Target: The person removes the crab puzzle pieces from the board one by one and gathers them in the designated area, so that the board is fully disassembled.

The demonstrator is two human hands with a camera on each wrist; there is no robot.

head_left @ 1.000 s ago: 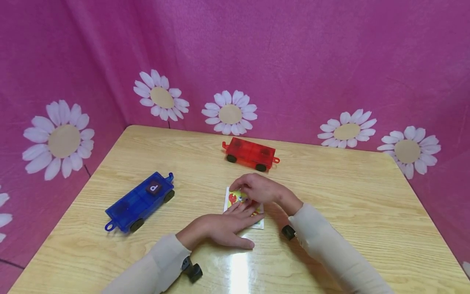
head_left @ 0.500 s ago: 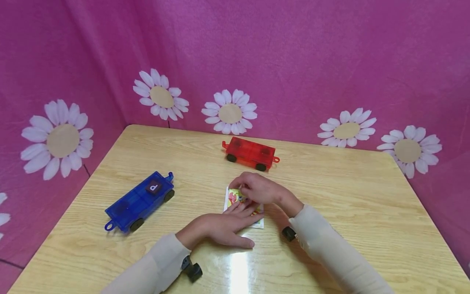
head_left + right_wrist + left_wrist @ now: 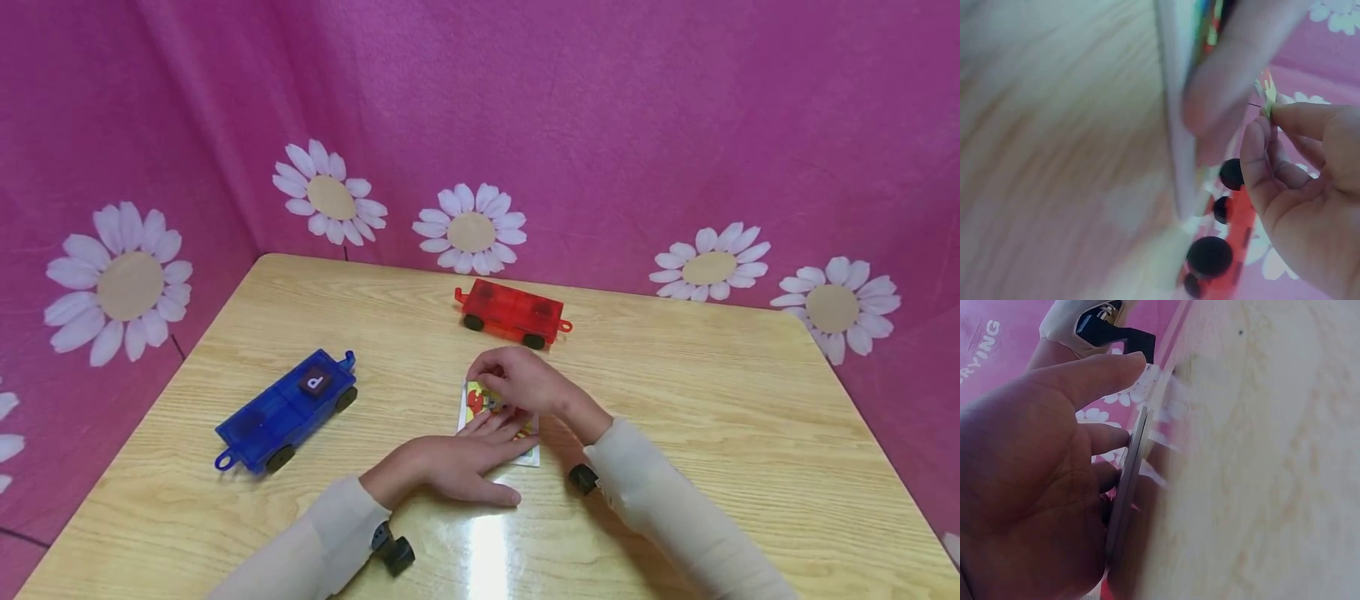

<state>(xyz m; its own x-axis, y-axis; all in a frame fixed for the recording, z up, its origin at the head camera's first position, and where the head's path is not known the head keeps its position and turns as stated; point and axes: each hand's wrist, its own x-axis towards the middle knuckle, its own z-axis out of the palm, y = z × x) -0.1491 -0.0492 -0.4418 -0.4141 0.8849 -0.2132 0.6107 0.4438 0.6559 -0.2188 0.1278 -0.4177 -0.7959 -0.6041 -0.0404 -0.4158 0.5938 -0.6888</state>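
A small picture puzzle [image 3: 531, 458] with a white border lies on the table in front of me. My left hand [image 3: 467, 468] rests on its near part with straight, spread fingers, the thumb on the tabletop. At the far edge my right hand [image 3: 522, 382] pinches a thin yellow and red puzzle piece [image 3: 476, 400] between thumb and index finger. The right wrist view shows this puzzle piece [image 3: 1269, 94] tilted up at the fingertips. In the left wrist view the puzzle's edge [image 3: 1127, 487] runs beneath the left fingers, and my hands hide much of the picture.
A red toy wagon [image 3: 512, 312] stands beyond the right hand. On the left is a blue toy wagon [image 3: 288, 412] bearing a small dark tile [image 3: 314, 382] with a white mark. A pink cloth [image 3: 585, 125] with white flowers rises behind the table.
My right hand has shifted slightly away from me, with the pinched puzzle piece changing its tilt. The left hand and both wagons stay in place.
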